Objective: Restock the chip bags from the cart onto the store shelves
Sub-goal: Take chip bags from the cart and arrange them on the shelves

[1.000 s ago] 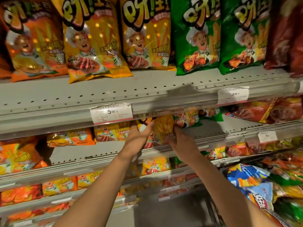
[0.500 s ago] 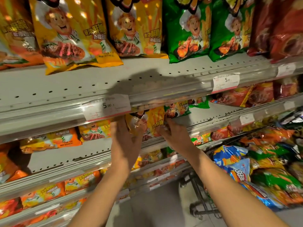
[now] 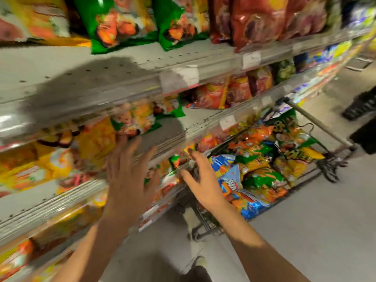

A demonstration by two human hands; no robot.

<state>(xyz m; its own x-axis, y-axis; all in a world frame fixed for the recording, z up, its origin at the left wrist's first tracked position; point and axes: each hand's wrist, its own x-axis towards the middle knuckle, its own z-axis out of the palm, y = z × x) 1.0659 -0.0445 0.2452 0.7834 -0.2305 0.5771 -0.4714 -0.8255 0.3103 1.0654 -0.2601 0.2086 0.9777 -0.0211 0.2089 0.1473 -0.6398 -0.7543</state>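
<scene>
My left hand (image 3: 130, 176) hovers with spread, straight fingers just in front of the second shelf (image 3: 162, 137), below a yellow chip bag (image 3: 97, 139) that stands on that shelf. My right hand (image 3: 200, 180) is also spread and holds nothing, out in front of the shelf edge and beside the cart (image 3: 317, 123). The cart at the right is piled with several chip bags (image 3: 258, 165) in orange, green, blue and yellow. The picture is blurred by motion.
The top shelf (image 3: 81, 78) carries green, yellow and red bags, and white price tags (image 3: 179, 78) line its edge. Lower shelves hold more orange and yellow bags. Grey floor (image 3: 305, 231) opens at the lower right. A dark figure (image 3: 364, 119) stands at the far right.
Both hands have let go of the yellow bag on the second shelf and drawn back from it, fingers spread. The view has swung right and down, bringing the cart into sight.
</scene>
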